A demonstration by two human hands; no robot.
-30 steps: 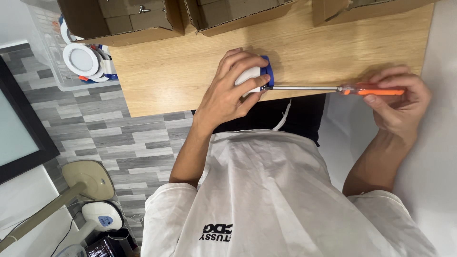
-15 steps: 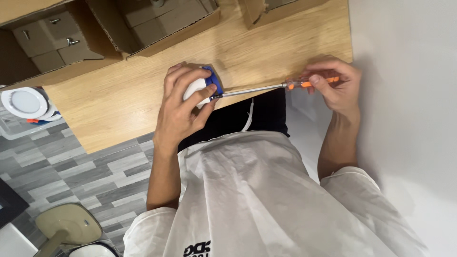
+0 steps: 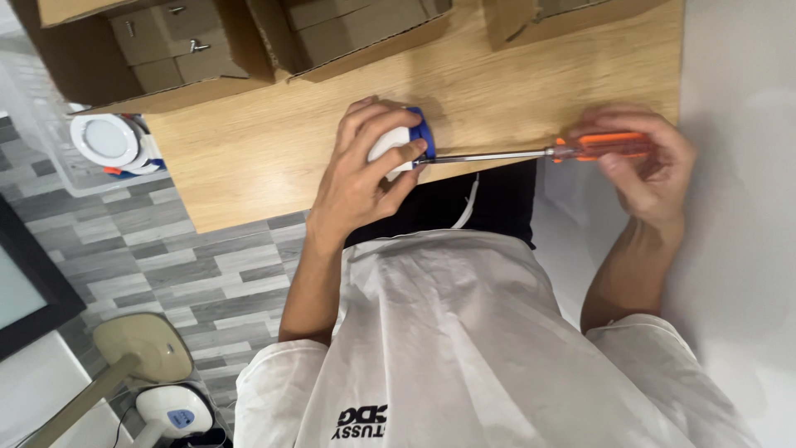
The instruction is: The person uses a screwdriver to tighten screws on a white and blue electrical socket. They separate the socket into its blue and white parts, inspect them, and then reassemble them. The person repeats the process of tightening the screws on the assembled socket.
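**Fitting gripped at table edge, screwdriver tip at its side**

Small round fitting (image 3: 398, 143), white body with blue rim, sitting near the wooden table's (image 3: 274, 158) front edge, roughly centre of view. Wrapped from 7 o'clock by left hand (image 3: 361, 174), fingers curled over the top, thumb pressing the near side; clamped firm on it. Blue rim peeking out at 2 o'clock past the fingertips.

Probably light and rigid, moulded plastic by the look; smooth shell, so likely to slip or spin under tool pressure unless pinned down. Best held as here: palm over the dome, rim left free for the tool. Rim edge perhaps brittle if levered hard.

Screwdriver (image 3: 531, 152) lying nearly level toward 3 o'clock, steel shaft tip meeting the fitting's side, orange handle closed in right hand (image 3: 651, 170) at the table's right end. Hands well apart, joined only by the tool.

Outward: open cardboard boxes (image 3: 166, 50) at 11 to 12 o'clock along the table's far edge, small screws visible in one. Clear bin (image 3: 33, 124) at 9 o'clock holding a white round lamp (image 3: 104, 139). Grey plank floor (image 3: 166, 265) at 8 o'clock, desk lamp base (image 3: 145, 348) lower left.
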